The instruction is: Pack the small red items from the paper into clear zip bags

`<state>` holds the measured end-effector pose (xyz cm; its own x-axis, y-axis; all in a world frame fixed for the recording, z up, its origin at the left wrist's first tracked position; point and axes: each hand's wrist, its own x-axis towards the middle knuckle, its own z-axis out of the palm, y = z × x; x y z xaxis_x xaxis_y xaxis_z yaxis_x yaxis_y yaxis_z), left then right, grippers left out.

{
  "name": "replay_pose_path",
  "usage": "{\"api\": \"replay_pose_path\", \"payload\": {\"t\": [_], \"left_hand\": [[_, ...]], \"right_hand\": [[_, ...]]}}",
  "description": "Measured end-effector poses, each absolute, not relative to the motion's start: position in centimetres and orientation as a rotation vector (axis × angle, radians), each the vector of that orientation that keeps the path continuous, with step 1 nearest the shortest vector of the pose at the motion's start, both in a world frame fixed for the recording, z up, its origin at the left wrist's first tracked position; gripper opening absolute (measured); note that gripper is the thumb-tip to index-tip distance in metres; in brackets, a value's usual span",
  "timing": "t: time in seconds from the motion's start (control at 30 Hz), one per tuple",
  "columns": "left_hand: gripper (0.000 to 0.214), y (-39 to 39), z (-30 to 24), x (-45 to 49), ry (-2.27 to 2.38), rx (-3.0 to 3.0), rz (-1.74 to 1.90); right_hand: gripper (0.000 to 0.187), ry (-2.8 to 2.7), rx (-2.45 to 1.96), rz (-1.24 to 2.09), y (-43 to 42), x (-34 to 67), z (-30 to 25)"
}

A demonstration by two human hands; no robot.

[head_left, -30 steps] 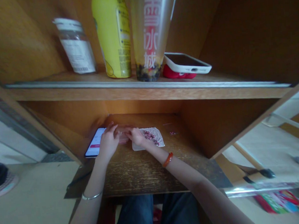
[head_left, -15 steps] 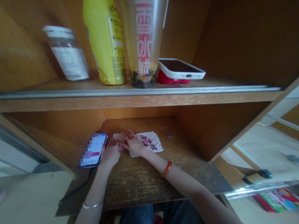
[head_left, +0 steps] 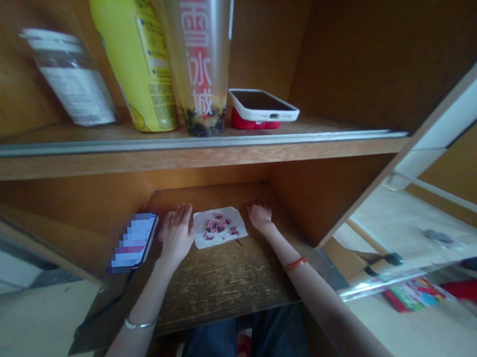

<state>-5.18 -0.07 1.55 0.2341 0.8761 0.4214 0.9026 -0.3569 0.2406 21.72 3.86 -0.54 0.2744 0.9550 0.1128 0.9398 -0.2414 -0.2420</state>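
My left hand lies palm down on the worn wooden board, fingers stretched out, by the left edge of a crinkled white paper. Small pink and dark red bits, perhaps beads, are scattered on that paper. To the right of it, my right hand reaches toward the back of the board. Its fingers are bent and drawn together; whatever they hold is too small or hidden. Left of my left hand lies a lit phone, its screen blurred out.
The shelf above carries a white-lidded jar, a yellow bottle, a clear drink cup and a white-cased phone on a red object. Side walls enclose the board. A dark cable hangs at left.
My hands have parted: the right moved off the paper to the right, the left ended beside its left edge. The whole paper now shows. The view has shifted right.
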Motion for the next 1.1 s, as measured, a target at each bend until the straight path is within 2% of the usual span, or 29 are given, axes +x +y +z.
{"api": "replay_pose_path", "payload": {"t": [0.13,0.23,0.33,0.43,0.57,0.7,0.9,1.03,1.1], "left_hand": [[0.054,0.5,1.4,-2.5,-1.673,-2.687,-0.791],[0.056,1.4,1.4,-0.7,-1.626,-2.808,-0.964],[0.053,2.2,1.5,0.5,-1.682,-2.833,-1.224],[0.046,2.3,1.5,1.2,-1.725,-2.802,-1.488],[0.041,1.7,1.3,1.7,-1.755,-2.839,-1.89],[0.04,1.3,1.3,1.7,-1.938,-2.903,-2.069],[0.039,1.3,1.6,1.4,-1.798,-3.09,-2.345],[0.038,0.7,2.6,1.3,-1.754,-2.742,-2.616],[0.035,0.3,3.1,1.1,-1.723,-2.564,-2.583]], "right_hand": [[0.037,-1.759,-2.219,0.113,3.9,22.3,-0.6],[0.036,-1.678,-1.946,0.208,3.8,22.0,-0.6],[0.033,-1.538,-1.474,0.381,3.6,21.2,-0.5],[0.033,-1.476,-1.18,0.621,3.6,20.3,-0.5],[0.031,-1.323,-1.083,0.996,3.4,19.3,-0.4],[0.028,-1.274,-0.968,1.13,2.8,18.7,0.0],[0.029,-1.329,-0.915,1.089,2.5,18.1,0.1],[0.032,-1.269,-1.0,0.756,2.6,17.4,-0.1],[0.027,-1.237,-1.044,0.605,2.2,17.2,0.1]]}}
